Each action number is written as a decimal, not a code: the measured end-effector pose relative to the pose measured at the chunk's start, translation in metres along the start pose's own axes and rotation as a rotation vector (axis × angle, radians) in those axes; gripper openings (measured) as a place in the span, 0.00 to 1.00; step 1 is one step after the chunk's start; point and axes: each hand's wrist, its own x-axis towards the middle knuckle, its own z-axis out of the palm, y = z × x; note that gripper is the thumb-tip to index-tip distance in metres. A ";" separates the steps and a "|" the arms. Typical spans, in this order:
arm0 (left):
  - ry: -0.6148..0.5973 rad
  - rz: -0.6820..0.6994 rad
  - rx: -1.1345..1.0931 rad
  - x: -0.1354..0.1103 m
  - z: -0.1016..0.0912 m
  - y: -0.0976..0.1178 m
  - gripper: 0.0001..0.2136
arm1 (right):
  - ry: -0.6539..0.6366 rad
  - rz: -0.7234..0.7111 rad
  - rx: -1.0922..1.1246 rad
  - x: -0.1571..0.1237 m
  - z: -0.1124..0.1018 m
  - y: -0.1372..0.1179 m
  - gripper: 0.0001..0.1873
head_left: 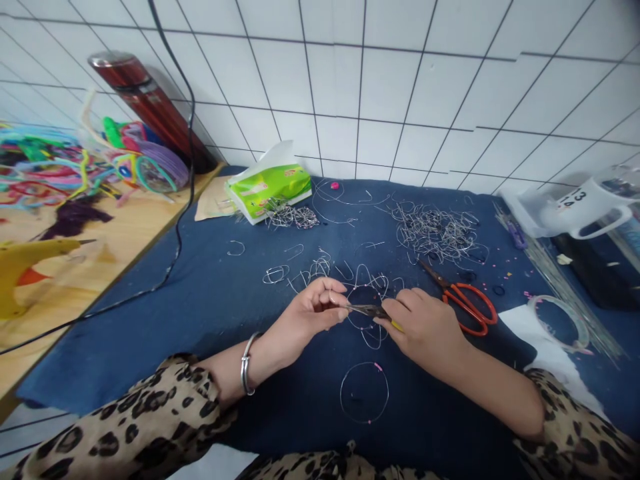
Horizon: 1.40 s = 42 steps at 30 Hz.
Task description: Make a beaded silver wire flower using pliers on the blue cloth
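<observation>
My left hand [313,310] is pinched shut on a thin silver wire loop [367,320] above the blue cloth. My right hand [425,323] is closed round small pliers with a yellow handle [373,311], whose tips meet the wire at my left fingertips. A finished wire ring [364,392] with small pink beads lies on the cloth just below my hands. Bent wire pieces [320,270] lie just beyond my hands. A metal bangle sits on my left wrist.
Orange-handled scissors [467,303] lie right of my hands. Wire piles [437,230] and a green tissue pack [270,190] sit farther back. A red flask [153,107], coloured pipe cleaners [65,167] and a yellow glue gun [25,267] are at left; a white mug [590,207] at right.
</observation>
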 end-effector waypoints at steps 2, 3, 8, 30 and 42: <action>-0.016 0.024 -0.021 0.000 0.000 0.000 0.12 | 0.010 0.002 -0.003 0.000 0.001 -0.001 0.09; -0.024 0.031 -0.017 0.000 0.000 -0.001 0.10 | 0.014 0.002 -0.007 0.000 0.001 -0.001 0.09; -0.026 0.030 0.069 0.001 -0.001 -0.003 0.08 | 0.033 -0.008 -0.023 0.000 0.002 -0.001 0.09; -0.106 0.012 -0.065 0.004 -0.005 -0.004 0.09 | 0.084 -0.039 -0.152 0.000 -0.005 0.000 0.06; -0.030 0.007 0.212 0.001 -0.008 -0.002 0.08 | 0.054 -0.065 -0.162 0.001 -0.007 0.002 0.05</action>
